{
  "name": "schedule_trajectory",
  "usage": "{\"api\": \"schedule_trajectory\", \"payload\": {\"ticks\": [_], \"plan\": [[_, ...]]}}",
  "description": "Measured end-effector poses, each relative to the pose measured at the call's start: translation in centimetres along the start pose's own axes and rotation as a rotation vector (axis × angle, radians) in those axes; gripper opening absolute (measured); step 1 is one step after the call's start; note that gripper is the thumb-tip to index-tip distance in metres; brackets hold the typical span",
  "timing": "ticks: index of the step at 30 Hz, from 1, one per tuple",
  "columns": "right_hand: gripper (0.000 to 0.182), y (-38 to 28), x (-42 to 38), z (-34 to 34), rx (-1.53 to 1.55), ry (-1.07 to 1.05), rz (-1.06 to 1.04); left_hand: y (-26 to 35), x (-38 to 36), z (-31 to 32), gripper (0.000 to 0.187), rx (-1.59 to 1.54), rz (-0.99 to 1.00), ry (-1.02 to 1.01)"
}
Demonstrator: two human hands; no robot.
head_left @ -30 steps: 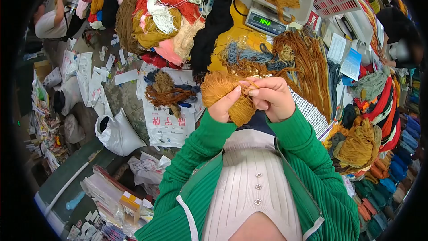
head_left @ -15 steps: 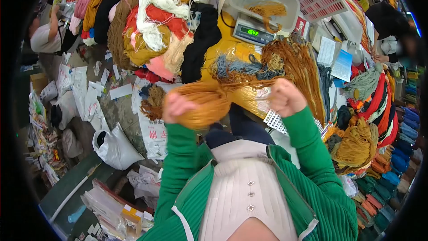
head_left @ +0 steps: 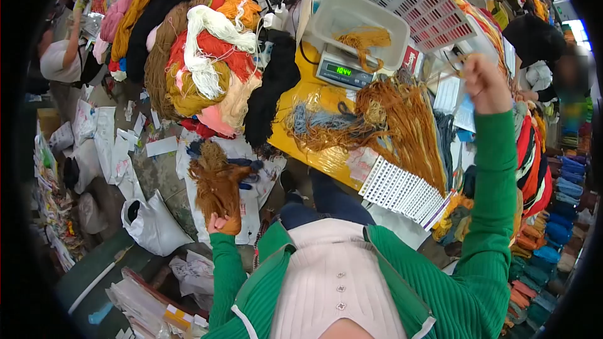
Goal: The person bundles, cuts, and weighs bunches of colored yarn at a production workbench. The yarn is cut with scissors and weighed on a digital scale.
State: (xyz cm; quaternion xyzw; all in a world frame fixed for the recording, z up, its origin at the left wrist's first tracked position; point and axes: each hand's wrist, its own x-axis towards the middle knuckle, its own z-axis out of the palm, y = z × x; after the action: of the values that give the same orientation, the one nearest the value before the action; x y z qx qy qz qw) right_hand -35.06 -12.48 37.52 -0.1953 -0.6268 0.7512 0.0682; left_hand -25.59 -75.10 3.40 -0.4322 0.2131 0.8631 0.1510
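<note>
Low on the left, my left hand (head_left: 221, 223) has its fingers curled around a skein of golden-brown yarn (head_left: 232, 225). Just beyond it lies a heap of brown yarn (head_left: 217, 182) with some dark blue yarn, over white sacking on the floor. My right hand (head_left: 487, 85) is raised at the far right, fingers closed, with thin tan yarn strands (head_left: 457, 63) trailing from it to the left. Between the hands, the yellow table (head_left: 286, 132) bears rust-brown yarn hanks (head_left: 408, 119) and grey-blue yarn (head_left: 320, 118).
A digital scale (head_left: 342, 70) reads about 1044 and carries a plastic tub (head_left: 399, 25) with golden yarn. Printed colour sheets (head_left: 405, 191) lie on the table's near edge. Multicoloured yarn (head_left: 207, 56) is piled at the left. A white sack (head_left: 157, 223) stands on the floor. Other people work at both sides.
My hands have moved far apart: the left down and left with the golden-brown skein, the right up and right. The skein is no longer stretched in front of my body. The view has shifted slightly.
</note>
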Motion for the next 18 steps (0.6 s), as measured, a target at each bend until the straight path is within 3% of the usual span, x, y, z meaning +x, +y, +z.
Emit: {"api": "schedule_trajectory", "payload": {"ticks": [3, 5, 7, 9, 11, 12, 13, 16, 17, 18], "plan": [[0.021, -5.9, 5.0, -2.6, 0.011, 0.003, -0.144, 0.8, -1.4, -0.3, 0.021, -0.084, -0.021, -0.055], [0.02, -8.1, 8.3, -6.7, 0.025, 0.208, -0.191, 1.5, -2.6, 0.3, 0.018, -0.071, -0.009, -0.037], [0.019, -9.7, 12.9, -16.2, 0.025, 0.31, -0.211, 2.1, -3.6, -0.1, 0.017, -0.033, 0.005, -0.057], [0.017, -10.1, 13.9, -16.7, 0.009, 0.484, -0.333, 1.6, -4.4, 0.7, 0.017, 0.012, -0.026, -0.055], [0.015, -7.8, 15.4, -14.7, -0.194, 0.259, -0.227, 1.3, -5.1, -0.2, 0.016, 0.041, -0.077, -0.065], [0.018, -5.2, 15.8, -11.5, -0.025, -0.008, -0.075, 0.6, -5.0, -0.7, 0.016, -0.001, -0.093, -0.114], [0.019, -2.7, 15.5, -7.8, -0.448, 0.259, -0.19, -0.1, -5.0, -0.4, 0.016, -0.011, -0.103, -0.107], [0.014, 6.0, 15.3, -0.3, -0.646, 0.199, -0.068, -2.0, -4.8, -0.2, 0.015, -0.05, -0.153, -0.131], [0.013, 11.2, 16.7, -1.2, -1.11, 0.203, -0.218, -2.3, -4.8, 0.4, 0.015, -0.045, -0.158, -0.119], [0.015, 14.1, 15.4, 0.2, -1.307, 0.118, -0.527, -3.0, -5.1, 2.0, 0.015, -0.039, -0.164, -0.105]]}}
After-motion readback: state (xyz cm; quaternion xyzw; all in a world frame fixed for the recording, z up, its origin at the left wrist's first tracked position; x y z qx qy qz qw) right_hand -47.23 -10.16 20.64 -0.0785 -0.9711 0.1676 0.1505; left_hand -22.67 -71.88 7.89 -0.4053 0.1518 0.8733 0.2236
